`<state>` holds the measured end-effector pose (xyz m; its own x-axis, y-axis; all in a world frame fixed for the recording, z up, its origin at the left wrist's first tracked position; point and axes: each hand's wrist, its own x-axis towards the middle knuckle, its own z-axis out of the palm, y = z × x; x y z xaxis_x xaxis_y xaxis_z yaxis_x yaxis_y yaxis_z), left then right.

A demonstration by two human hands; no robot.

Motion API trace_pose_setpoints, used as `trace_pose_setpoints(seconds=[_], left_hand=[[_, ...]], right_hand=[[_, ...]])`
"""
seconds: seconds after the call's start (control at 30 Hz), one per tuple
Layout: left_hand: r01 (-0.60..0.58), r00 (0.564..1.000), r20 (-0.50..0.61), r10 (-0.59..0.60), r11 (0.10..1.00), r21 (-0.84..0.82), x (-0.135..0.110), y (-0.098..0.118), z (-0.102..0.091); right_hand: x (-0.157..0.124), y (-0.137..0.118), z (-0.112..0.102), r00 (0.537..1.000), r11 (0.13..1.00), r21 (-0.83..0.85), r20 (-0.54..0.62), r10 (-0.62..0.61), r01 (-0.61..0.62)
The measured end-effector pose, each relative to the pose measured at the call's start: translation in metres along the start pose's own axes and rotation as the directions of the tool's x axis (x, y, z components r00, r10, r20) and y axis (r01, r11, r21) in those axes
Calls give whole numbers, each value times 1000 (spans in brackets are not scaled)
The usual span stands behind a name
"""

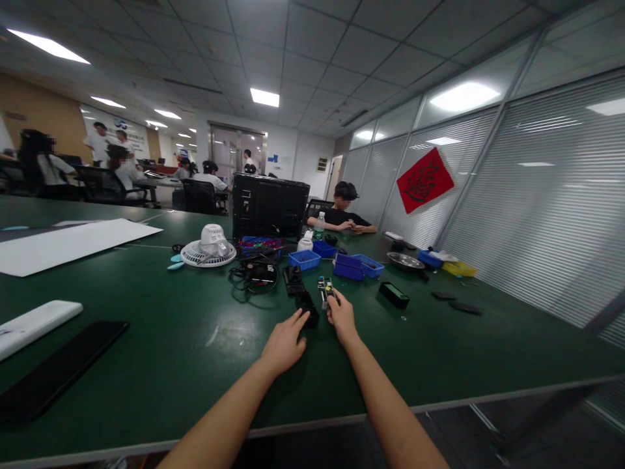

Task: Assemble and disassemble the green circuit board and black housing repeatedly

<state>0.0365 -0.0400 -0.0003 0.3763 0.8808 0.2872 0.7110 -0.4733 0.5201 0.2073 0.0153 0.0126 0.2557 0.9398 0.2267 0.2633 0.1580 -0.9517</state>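
My right hand [343,317] pinches the near end of a small circuit-board assembly [325,286] with pale, blue and yellow parts. Just left of it, a black open plastic casing [308,309] lies on the green table. My left hand [284,342] rests beside this casing, its outstretched fingers touching the casing's near left side and the thumb apart. Beyond the casing sits another black device part [293,280] with a round piece on it. To the right stands a black rectangular box [394,295] with a green top face.
Behind are blue bins [303,260], a black monitor-like panel [271,207], cables with a black adapter [258,272] and a white fan [209,247]. A metal bowl [405,261] and yellow tray [459,269] stand right. Another person [344,212] sits across the table.
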Motion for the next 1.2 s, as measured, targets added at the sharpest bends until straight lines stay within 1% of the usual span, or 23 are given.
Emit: trace_pose_setpoints(seconds=[0.07,0.13,0.17,0.23,0.3,0.37,0.5,0.7,0.87,1.03,1.2], left_hand=[[4,1000,4,-4,1000,6,-1,2,-1],[31,1000,-1,-31,999,12,-1,2,-1],[45,999,-5,-45,999,16,-1,2,0],[63,998,-15,-63,998,24,-1,2,0],[63,998,-19,-63,998,23,0,1,1],[66,998,-21,-66,998,16,1,1,2],[82,996,-26,-82,997,-1,1,0,2],[83,996,-29,-83,997,0,2,2,1],[80,996,-27,-80,997,-9,1,2,1],[62,997,-43,-63,998,-12,1,2,1],[58,997,-47,-59,998,-20,0,1,3]], right_hand=[[-7,-6,2,985,972,-175,-37,-167,158],[-14,-11,6,941,879,-361,-11,-339,313],[-16,-12,8,919,827,-427,21,-395,365],[-20,-11,11,891,743,-517,93,-445,425],[-22,-9,14,882,681,-585,140,-451,441],[-23,-8,15,883,631,-641,169,-439,436],[-24,-9,16,899,581,-702,207,-387,411],[-26,-14,18,920,577,-723,232,-317,381],[-27,-13,19,933,573,-740,230,-276,352],[-28,-14,16,927,575,-728,267,-263,373],[-29,-13,15,912,577,-708,290,-290,408]])
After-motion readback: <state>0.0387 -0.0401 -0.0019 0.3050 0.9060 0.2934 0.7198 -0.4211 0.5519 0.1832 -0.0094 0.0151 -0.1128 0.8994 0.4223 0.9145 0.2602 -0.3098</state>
